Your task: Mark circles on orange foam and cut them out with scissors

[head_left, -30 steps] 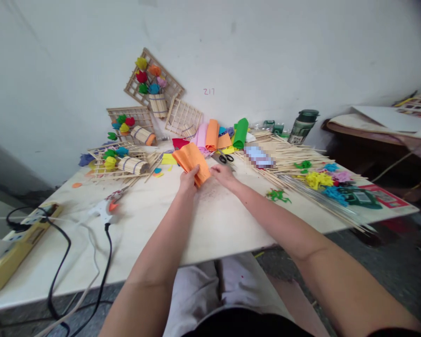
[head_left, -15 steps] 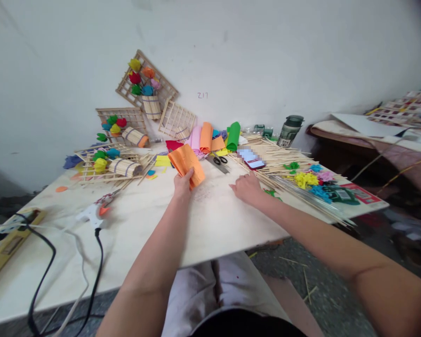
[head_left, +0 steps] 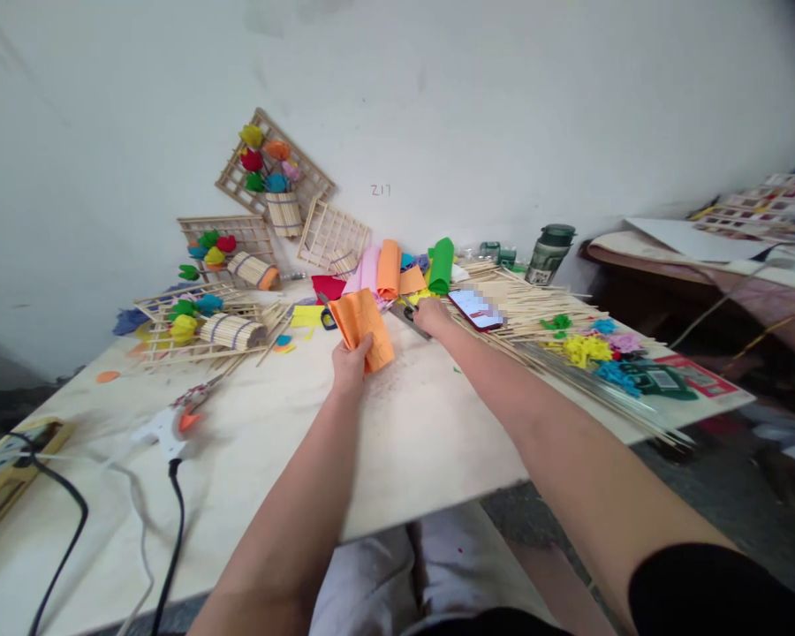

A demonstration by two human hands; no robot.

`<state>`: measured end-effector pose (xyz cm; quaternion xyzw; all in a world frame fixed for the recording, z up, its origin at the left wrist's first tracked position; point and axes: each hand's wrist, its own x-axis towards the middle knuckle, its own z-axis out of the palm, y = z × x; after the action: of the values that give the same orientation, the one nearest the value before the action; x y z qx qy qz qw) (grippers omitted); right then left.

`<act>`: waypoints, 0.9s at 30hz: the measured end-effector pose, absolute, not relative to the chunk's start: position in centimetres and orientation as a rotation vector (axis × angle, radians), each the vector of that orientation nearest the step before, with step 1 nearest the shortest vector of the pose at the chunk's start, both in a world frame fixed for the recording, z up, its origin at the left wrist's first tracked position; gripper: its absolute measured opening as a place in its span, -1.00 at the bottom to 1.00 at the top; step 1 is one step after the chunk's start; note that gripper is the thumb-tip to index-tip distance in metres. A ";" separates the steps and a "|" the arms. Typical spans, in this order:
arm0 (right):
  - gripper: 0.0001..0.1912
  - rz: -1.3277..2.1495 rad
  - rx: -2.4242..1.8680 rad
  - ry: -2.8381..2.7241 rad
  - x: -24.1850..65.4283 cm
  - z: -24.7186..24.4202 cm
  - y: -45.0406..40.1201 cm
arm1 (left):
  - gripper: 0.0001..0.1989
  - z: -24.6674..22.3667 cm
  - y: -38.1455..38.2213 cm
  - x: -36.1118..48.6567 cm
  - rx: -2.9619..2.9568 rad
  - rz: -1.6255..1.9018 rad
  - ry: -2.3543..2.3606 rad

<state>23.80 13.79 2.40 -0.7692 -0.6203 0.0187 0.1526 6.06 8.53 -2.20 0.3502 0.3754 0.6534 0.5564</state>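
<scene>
My left hand (head_left: 351, 360) is closed on a folded sheet of orange crepe paper (head_left: 366, 325), thumb on its near face. The paper stands tilted above the tabletop. My right hand (head_left: 432, 313) has its fingers closed over the handles of a pair of scissors (head_left: 407, 302), whose blades point away to the left. A flat metal ruler (head_left: 412, 325) lies just beside that hand. Partly behind the orange paper is a second pair of scissors (head_left: 329, 317) with dark blue handles.
Crepe paper rolls (head_left: 389, 268) stand at the back. A phone (head_left: 475, 309) and thin wooden sticks (head_left: 536, 300) lie to the right, near a dark green bottle (head_left: 551, 253). On the left are stick baskets with paper flowers (head_left: 234, 331), a glue gun (head_left: 172, 431) and a power strip (head_left: 19, 477).
My right hand has moved forward and left from the bare tabletop onto the scissors, and its fingers have closed there. My left hand still holds the orange paper.
</scene>
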 end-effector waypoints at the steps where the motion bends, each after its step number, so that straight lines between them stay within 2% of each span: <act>1: -0.66 0.075 -2.219 -1.772 23.8 2.4 14.5 | -0.66 -2.1 8.4 6.1 0.829 1.541 0.888; 7: -0.60 0.184 -2.288 -1.710 23.7 2.2 17.0 | -0.68 -2.0 8.2 6.4 0.840 1.521 0.906; 19: -0.43 0.155 -2.301 -1.836 24.1 4.0 18.7 | -0.68 -2.2 8.5 6.4 0.819 1.542 0.947; 21: -0.44 0.173 -2.311 -1.817 24.6 4.4 18.5 | -0.67 -2.1 8.5 6.4 0.813 1.541 0.935; 27: -0.69 0.358 -2.290 -1.714 26.5 5.4 16.7 | -0.67 -2.0 8.8 6.3 0.777 1.569 0.900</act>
<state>26.51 16.67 5.39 -0.7878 -0.5896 0.1232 0.1292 6.33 8.83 -2.04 0.3288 0.3807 0.6637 0.5536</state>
